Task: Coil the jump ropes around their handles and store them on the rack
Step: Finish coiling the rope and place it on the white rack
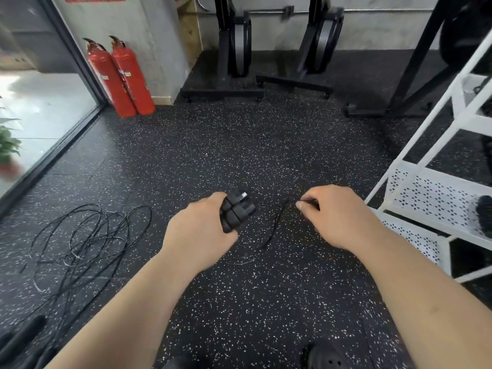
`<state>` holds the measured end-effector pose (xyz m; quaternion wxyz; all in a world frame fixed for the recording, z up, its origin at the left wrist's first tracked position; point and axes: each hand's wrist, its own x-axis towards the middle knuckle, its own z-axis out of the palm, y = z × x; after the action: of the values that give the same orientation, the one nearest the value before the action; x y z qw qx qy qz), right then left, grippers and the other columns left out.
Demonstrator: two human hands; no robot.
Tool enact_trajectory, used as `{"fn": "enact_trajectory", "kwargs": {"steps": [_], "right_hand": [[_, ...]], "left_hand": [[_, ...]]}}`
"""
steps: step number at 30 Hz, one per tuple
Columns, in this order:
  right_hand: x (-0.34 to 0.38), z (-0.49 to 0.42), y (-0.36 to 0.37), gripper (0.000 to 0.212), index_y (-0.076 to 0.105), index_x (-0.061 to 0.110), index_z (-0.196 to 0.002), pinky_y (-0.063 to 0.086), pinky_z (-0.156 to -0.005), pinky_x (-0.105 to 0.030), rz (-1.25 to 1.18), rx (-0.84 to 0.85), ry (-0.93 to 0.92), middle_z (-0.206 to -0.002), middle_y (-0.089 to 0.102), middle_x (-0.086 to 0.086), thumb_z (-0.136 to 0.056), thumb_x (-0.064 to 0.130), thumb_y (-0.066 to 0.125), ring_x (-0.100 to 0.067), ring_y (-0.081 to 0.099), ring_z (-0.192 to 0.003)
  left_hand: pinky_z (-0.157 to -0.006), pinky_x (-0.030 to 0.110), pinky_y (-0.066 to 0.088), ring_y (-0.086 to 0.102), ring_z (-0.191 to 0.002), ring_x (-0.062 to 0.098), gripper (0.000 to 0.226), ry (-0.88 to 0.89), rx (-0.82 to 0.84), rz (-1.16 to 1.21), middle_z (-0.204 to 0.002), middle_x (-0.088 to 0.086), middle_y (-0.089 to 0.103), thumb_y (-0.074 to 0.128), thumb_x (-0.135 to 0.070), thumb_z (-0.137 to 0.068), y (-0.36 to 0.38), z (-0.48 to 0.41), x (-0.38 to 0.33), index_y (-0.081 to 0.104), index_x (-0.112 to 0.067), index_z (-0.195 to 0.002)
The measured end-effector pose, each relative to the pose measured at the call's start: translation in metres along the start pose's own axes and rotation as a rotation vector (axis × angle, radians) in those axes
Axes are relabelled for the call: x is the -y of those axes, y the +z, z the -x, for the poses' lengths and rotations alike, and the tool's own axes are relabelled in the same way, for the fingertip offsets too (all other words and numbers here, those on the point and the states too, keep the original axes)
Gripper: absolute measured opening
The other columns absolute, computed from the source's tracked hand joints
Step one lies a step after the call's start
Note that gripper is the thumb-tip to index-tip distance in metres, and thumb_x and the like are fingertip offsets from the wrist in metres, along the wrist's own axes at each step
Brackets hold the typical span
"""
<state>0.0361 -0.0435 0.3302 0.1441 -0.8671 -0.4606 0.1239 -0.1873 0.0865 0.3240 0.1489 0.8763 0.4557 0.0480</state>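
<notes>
Head view | left hand [198, 235] gripped the handles [237, 211], left of the rack [426, 198] | right hand [338, 217] pinched the rope [275, 225] | risk: slack (thin cord) could slip, unwinding the coil

Setting: gym. Evidence: black speckled rubber floor [239, 145]; two upright rowing machines [237, 46] against grey wall; white perforated storage rack [436, 198] at right; loose jump ropes [87, 243] on floor; two red fire extinguishers [119, 75] beside glass door.
</notes>
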Motion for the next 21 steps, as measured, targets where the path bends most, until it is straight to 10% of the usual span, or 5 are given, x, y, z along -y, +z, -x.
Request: {"fn": "enact_trajectory", "kwargs": {"steps": [4, 9, 12, 17, 21], "right_hand": [[0.001, 0.004, 0.001, 0.028, 0.072, 0.038, -0.116, 0.058, -0.077, -0.039, 0.134, -0.046, -0.042, -0.107, 0.066, 0.009, -0.106, 0.055, 0.051, -0.017, 0.059, -0.094], [0.01, 0.007, -0.011, 0.04, 0.071, 0.032, -0.079, 0.052, -0.058, -0.031, -0.018, -0.137, -0.113, -0.059, 0.063, 0.01, -0.1, 0.063, 0.058, -0.007, 0.059, -0.056], [0.013, 0.007, -0.006, 0.022, 0.076, 0.038, -0.109, 0.055, -0.066, -0.028, -0.116, -0.191, -0.203, -0.085, 0.072, 0.017, -0.109, 0.035, 0.054, 0.0, 0.064, -0.065], [0.017, 0.009, -0.006, 0.08, 0.037, 0.053, -0.157, 0.046, -0.109, -0.026, -0.156, -0.032, -0.319, -0.155, 0.039, 0.031, -0.096, 0.013, 0.071, -0.004, 0.058, -0.127], [0.022, 0.013, -0.002, 0.058, 0.045, 0.043, -0.154, 0.037, -0.102, -0.019, -0.095, 0.103, -0.336, -0.142, 0.058, 0.021, -0.103, 0.024, 0.066, 0.002, 0.052, -0.127]], "left_hand": [[-0.071, 0.033, 0.044, 0.054, -0.085, 0.018, 0.048, 0.077, -0.059, 0.014, -0.104, -0.015, 0.061, 0.071, -0.04, -0.083, -0.001, 0.002, -0.004, 0.051, -0.041, -0.127], [-0.073, 0.033, 0.046, 0.056, -0.088, 0.016, 0.053, 0.123, -0.127, 0.031, -0.109, -0.018, 0.061, 0.073, -0.042, -0.084, -0.002, 0.002, -0.007, 0.048, -0.044, -0.131], [-0.074, 0.033, 0.048, 0.057, -0.089, 0.015, 0.054, 0.134, -0.13, 0.049, -0.108, -0.019, 0.059, 0.074, -0.041, -0.084, -0.003, 0.004, -0.008, 0.048, -0.044, -0.132], [-0.079, 0.035, 0.053, 0.057, -0.09, 0.015, 0.056, 0.178, -0.105, 0.078, -0.107, -0.019, 0.059, 0.074, -0.04, -0.083, -0.001, 0.003, -0.007, 0.049, -0.044, -0.133], [-0.077, 0.037, 0.057, 0.064, -0.085, 0.013, 0.048, 0.228, 0.024, 0.228, -0.097, -0.017, 0.065, 0.076, -0.037, -0.081, -0.001, 0.006, -0.01, 0.052, -0.048, -0.121]]}}
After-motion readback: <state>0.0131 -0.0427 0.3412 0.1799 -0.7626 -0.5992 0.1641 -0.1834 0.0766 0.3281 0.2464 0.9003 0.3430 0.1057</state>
